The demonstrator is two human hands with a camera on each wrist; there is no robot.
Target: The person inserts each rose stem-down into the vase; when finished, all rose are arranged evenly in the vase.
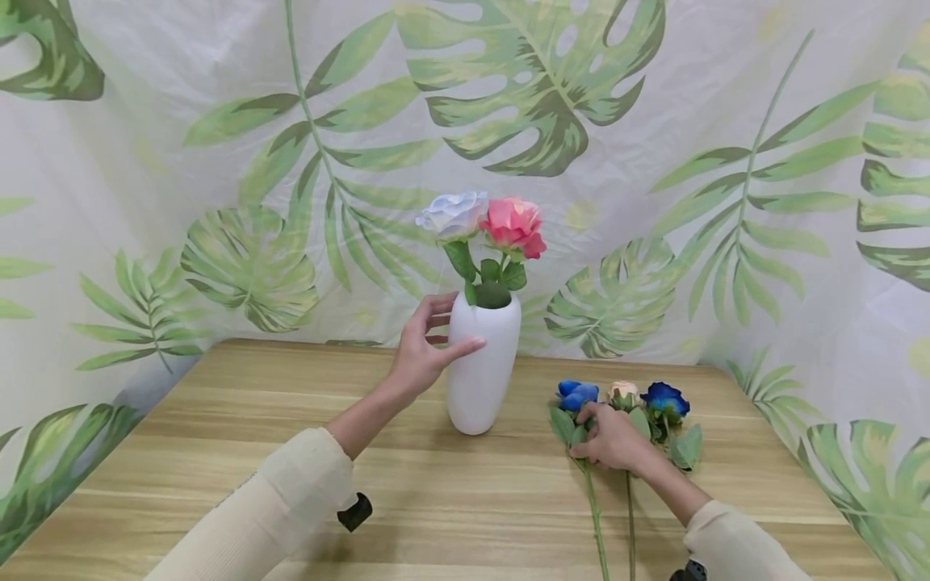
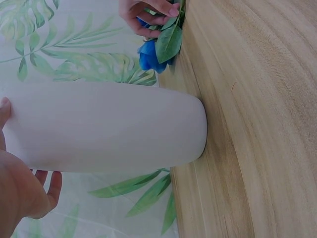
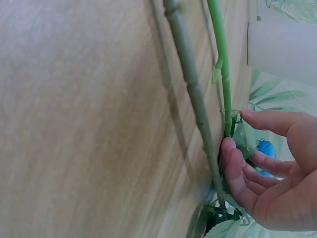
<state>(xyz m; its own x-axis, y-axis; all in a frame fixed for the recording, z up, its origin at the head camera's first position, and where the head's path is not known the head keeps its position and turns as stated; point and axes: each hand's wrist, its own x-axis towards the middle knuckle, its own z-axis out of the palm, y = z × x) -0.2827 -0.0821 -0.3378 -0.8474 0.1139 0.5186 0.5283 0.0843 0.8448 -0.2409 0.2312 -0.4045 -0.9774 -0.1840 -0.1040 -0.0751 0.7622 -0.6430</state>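
A white vase stands upright on the table, holding a pale blue-white rose and a pink rose. My left hand grips the vase near its top, thumb across the front and fingers round the far side; the left wrist view shows the vase up close. Over on the right, my right hand pinches the light blue rose by its leafy stem. In the right wrist view, thumb and fingertips meet at the green stem.
Beside the right hand lie a cream rose and a dark blue rose, with stems toward the near edge. The wooden table backs onto a leaf-printed curtain. Black straps or devices show by both wrists.
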